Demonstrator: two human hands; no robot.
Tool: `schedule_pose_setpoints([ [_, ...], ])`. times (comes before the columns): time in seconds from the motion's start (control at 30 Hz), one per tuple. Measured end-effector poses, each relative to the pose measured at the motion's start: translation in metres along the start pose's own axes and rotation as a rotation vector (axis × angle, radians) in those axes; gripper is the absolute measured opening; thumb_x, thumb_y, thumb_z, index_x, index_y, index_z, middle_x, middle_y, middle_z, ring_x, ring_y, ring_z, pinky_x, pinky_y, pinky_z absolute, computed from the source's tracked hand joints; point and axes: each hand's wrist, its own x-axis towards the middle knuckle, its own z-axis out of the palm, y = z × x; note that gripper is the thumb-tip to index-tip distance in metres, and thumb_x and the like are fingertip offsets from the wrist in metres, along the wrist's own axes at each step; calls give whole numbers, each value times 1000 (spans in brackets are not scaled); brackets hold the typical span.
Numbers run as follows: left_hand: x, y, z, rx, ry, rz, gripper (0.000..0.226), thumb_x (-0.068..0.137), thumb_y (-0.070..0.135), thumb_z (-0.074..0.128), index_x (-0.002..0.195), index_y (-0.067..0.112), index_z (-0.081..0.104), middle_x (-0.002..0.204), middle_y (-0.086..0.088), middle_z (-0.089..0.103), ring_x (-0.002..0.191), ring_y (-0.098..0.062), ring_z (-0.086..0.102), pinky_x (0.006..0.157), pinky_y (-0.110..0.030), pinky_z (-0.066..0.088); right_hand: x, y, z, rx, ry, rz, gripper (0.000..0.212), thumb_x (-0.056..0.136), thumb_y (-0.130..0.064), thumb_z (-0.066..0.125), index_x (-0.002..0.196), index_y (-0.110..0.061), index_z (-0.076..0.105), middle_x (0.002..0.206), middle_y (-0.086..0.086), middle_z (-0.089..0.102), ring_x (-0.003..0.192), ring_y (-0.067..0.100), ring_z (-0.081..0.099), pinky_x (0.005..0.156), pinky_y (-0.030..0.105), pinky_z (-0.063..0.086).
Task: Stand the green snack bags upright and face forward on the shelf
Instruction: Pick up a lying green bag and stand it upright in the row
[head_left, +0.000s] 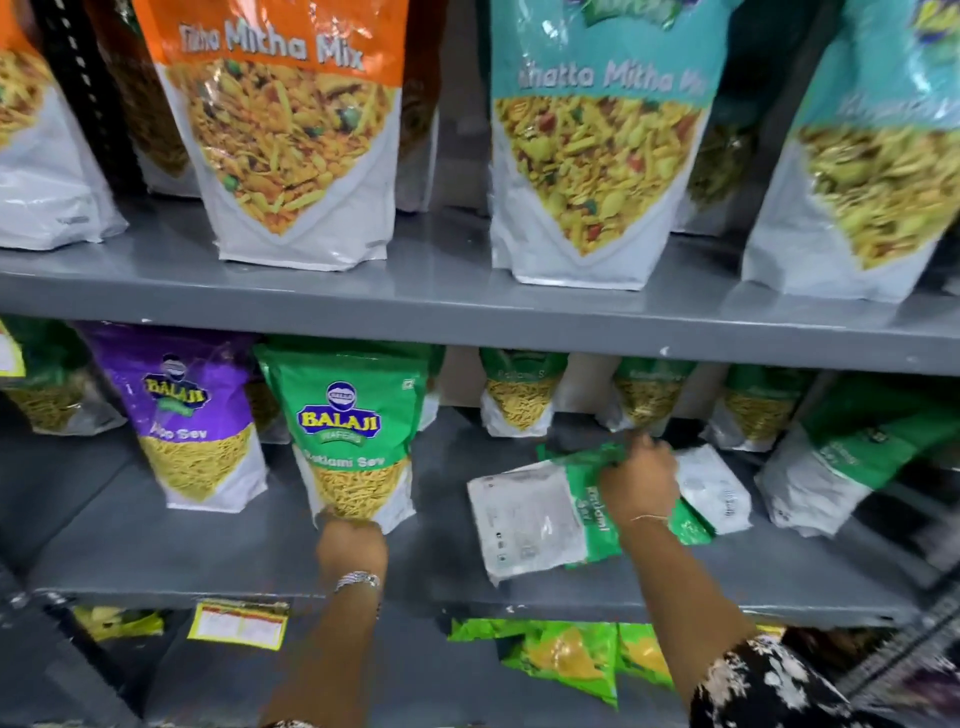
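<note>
Left hand (352, 540) is steadying upright green foil Ratlami Sev pouch (349, 431); right hand (640, 480), beside it, is pinching flat green pouch (592, 512). Risk: top-edge grip lets pouch flop backwards.

Left hand (352, 540) is reaching forward, fingers curled closed at the base of the upright bag (348, 431). Right hand (640, 480) is extending right of that bag, fingers pinching a flat-lying bag (587, 512).

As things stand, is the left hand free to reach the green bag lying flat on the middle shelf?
Probably not yet: the left hand grips the upright green bag, and the right hand already covers the flat bag.
</note>
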Motion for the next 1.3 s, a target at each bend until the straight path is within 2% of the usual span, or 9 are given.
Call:
schedule_pose_setpoints([
  [0.1,-34,11,16,-97,29,-66,28,84,-1,50,110,-13,47,121,-39,53,114,-50,51,94,-47,41,12,36,-29,74,69,296,45,74,-8,63,116,0,50,119,31,53,114,48,50,91,49,45],
  [0.3,-48,-7,26,-136,39,-129,25,86,8,50,107,-5,56,118,-31,59,110,-46,55,91,-44,43,-12,71,-30,474,46,569,60,77,-21,74,125,3,46,128,33,51,115,46,52,95,46,41],
  [0.43,-69,6,46,-77,-77,44,22,85,14,51,104,7,61,111,-21,66,105,-38,59,88,-38,45,-14,79,-17,632,-78,590,52,71,-29,79,112,-2,61,107,25,67,94,40,63,82,43,51],
  [0.53,-81,11,63,-34,-146,206,26,85,21,56,106,7,61,107,-19,68,101,-35,62,86,-37,47,-9,86,-13,786,-91,679,42,69,-20,81,105,-7,63,98,20,68,78,34,64,70,46,58],
  [0.67,-86,5,75,54,-244,306,32,84,29,59,111,13,54,113,-14,63,103,-34,59,85,-35,46,-9,89,-13,1008,-147,790,31,76,-8,74,103,-6,60,89,16,63,66,27,58,53,32,52],
  [0.77,-87,1,78,19,-247,316,36,82,28,61,114,14,51,118,-13,60,106,-32,58,90,-38,47,-18,87,-8,1109,-272,897,26,85,-21,68,98,-4,54,86,18,61,68,28,59,65,43,54],
  [0.97,-93,3,72,-27,-212,276,71,82,24,60,143,27,25,143,-8,44,123,-32,50,95,-38,44,-31,55,18,1152,-468,809,50,75,-37,75,111,-9,55,94,14,54,77,23,52,72,43,57],
  [1.2,-76,-10,68,-238,-402,101,109,65,23,72,143,45,0,140,6,45,122,-24,52,102,-41,43,-4,22,28,1095,-525,635,75,73,0,72,135,-21,34,124,13,52,105,26,47,86,52,50],
  [1.3,-69,-18,86,-359,-470,12,135,45,20,86,139,51,-6,145,7,39,127,-22,47,106,-48,40,17,14,28,1092,-606,539,57,76,8,63,126,-14,48,126,10,57,112,26,53,87,59,48],
])
